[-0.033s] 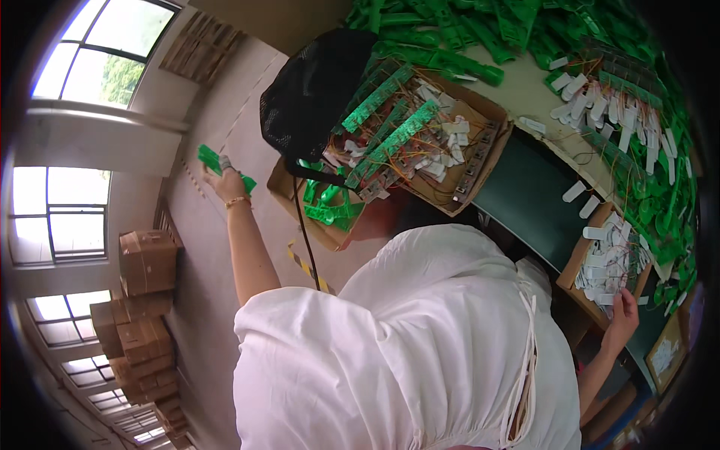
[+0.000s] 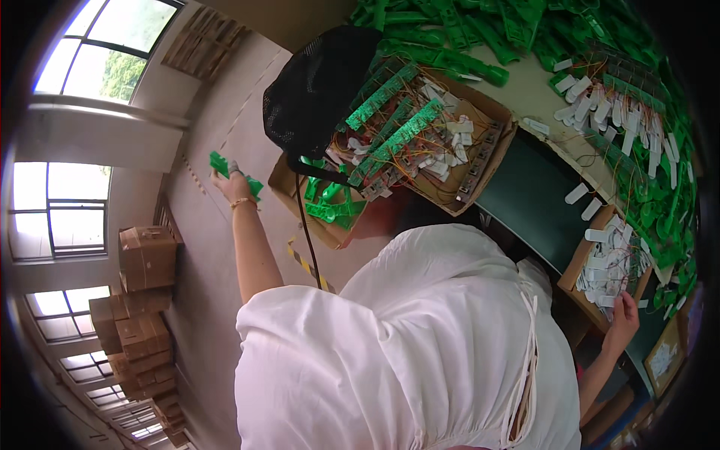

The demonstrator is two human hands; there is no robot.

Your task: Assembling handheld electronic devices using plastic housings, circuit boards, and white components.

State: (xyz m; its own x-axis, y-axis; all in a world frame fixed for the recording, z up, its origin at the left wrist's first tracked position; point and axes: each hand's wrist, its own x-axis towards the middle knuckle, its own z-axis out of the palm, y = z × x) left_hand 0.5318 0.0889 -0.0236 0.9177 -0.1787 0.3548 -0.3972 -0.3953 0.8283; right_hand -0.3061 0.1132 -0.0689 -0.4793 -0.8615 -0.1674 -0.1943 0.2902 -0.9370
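Observation:
My left hand [image 2: 240, 187] is stretched out at the left over the floor, its fingers closed round a green plastic casing piece [image 2: 219, 163]. At the far right, my right hand [image 2: 621, 327] reaches a cardboard box [image 2: 572, 274] holding small white plastic pieces with thin wires [image 2: 602, 262]. Its thumb and fingers come together at the box's near edge; whatever they pinch is too small to make out. Between the hands, a smaller carton [image 2: 282, 178] contains several green plastic casings [image 2: 327, 207], and a larger carton [image 2: 495, 109] carries green circuit board strips [image 2: 386, 96] with wires and white pieces.
A black mesh object [image 2: 315, 94] hangs above the smaller carton. Green plastic parts [image 2: 450, 31] lie heaped along the table's far and right sides, with wired white pieces [image 2: 600, 105] among them. Stacked cardboard boxes [image 2: 146, 259] stand by the windows, and a pallet [image 2: 202, 45] leans at the wall.
My left hand has shifted slightly to the right with the green casing piece, whose angle has changed a little. My right hand stays at the box of white pieces.

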